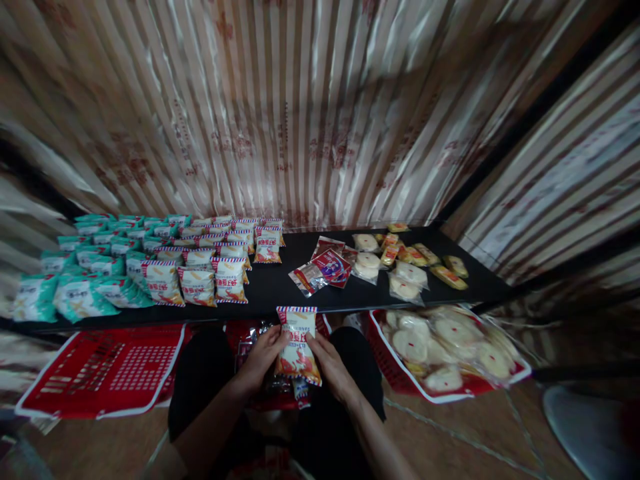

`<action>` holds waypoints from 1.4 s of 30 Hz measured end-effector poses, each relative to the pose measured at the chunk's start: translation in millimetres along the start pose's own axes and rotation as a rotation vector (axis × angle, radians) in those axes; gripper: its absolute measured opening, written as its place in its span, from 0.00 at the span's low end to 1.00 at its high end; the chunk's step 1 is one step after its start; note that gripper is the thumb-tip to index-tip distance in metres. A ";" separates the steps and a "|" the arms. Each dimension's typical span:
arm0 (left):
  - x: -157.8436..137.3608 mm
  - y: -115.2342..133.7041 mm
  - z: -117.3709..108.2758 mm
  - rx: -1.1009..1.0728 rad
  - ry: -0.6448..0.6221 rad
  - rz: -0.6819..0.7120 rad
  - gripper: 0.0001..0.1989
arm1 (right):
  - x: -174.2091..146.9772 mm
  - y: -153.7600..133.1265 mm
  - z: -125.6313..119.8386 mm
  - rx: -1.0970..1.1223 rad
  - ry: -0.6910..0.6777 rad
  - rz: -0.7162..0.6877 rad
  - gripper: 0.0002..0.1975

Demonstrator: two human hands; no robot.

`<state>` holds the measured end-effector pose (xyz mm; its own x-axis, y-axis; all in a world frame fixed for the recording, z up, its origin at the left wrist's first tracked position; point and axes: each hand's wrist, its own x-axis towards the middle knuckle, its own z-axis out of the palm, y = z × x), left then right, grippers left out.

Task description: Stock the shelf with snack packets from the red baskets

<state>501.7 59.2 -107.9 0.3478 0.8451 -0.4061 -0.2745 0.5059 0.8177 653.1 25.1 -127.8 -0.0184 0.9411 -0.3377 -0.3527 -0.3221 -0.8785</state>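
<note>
Between my knees, in front of the shelf edge, my left hand point(264, 352) and my right hand point(327, 360) grip a white and orange snack bag point(299, 350) by its two sides. It stands upright with its printed front towards me. Just past it on the black shelf point(270, 287) are rows of matching white snack bags point(197, 285), with one more bag point(267, 245) at the right end of the rows. Below the held bag, a red basket point(233, 330) with dark shiny packets is partly hidden by my hands and legs.
Teal bags point(83, 297) fill the shelf's left end. Flat dark-red packets point(323, 270), round wrapped cakes point(407, 280) and yellow packs point(449, 277) lie to the right. A red basket point(113, 373) is at left; another basket point(385, 357) with wrapped cakes stands at right. A striped curtain point(300, 100) hangs behind.
</note>
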 end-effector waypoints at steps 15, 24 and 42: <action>20.0 8.5 -3.5 0.014 0.143 0.123 0.24 | 18.2 -15.3 3.2 -0.282 -0.069 -0.038 0.26; 48.7 11.9 -12.6 0.463 0.366 0.376 0.23 | 68.1 -25.8 10.3 -0.491 0.083 -0.279 0.21; 104.8 5.9 -33.9 1.159 0.477 0.740 0.26 | 198.2 -57.5 55.1 -0.824 0.227 -0.459 0.20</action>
<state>506.1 156.6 -159.4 0.0623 0.9382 0.3405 0.6882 -0.2875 0.6662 618.2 235.7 -125.6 0.1687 0.9789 0.1156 0.4872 0.0191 -0.8731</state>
